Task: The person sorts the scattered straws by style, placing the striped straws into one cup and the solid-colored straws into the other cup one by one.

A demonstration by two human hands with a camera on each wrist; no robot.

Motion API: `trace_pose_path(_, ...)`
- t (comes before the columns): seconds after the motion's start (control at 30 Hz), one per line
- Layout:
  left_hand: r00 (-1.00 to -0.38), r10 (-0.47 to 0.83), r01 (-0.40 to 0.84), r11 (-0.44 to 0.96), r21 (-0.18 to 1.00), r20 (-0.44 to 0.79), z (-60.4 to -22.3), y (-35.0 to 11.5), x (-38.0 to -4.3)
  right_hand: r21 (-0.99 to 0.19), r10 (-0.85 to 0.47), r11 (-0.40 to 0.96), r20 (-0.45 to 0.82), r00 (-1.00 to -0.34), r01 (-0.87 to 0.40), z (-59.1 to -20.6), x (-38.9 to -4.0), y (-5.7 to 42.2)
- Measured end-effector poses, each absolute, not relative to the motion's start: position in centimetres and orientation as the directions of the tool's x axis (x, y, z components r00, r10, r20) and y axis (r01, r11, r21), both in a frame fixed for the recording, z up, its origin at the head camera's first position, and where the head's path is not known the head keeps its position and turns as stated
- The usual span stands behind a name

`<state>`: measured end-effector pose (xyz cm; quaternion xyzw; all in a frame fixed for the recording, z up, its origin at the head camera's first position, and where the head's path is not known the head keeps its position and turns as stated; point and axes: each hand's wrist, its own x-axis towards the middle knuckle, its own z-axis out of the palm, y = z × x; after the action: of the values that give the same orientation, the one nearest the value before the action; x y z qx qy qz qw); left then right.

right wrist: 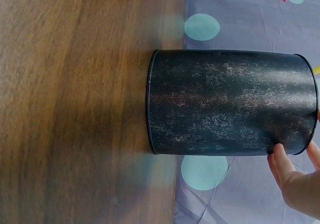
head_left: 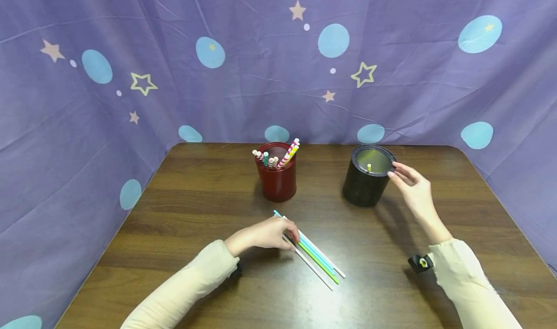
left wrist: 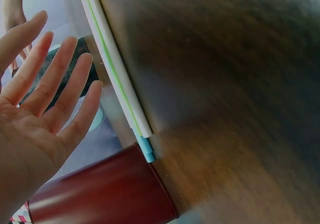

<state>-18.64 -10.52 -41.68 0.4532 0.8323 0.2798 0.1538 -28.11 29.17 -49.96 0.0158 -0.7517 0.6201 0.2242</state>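
Observation:
My left hand hovers over a bundle of thin drinking straws lying slantwise on the table, white, blue and green ones. In the left wrist view its fingers are spread beside the straws, holding nothing. At the right, a black can stands upright with one yellow-green straw inside it. My right hand touches the can's right rim with thumb and fingertips. In the right wrist view, fingertips rest at the side of the can near its top.
A dark red can holding several patterned straws stands left of the black can, toward the back of the wooden table. Behind the table hangs a purple curtain with stars and blue spots.

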Motion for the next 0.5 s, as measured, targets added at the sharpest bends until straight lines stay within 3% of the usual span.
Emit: trace_pose_path(0.5,-0.529,0.847,0.704,0.475,0.527,-0.056,-43.1,-10.4,-18.8,-0.929,0.253,0.223,0.349,-0.902,-0.296,-50.0,-28.1,29.2)
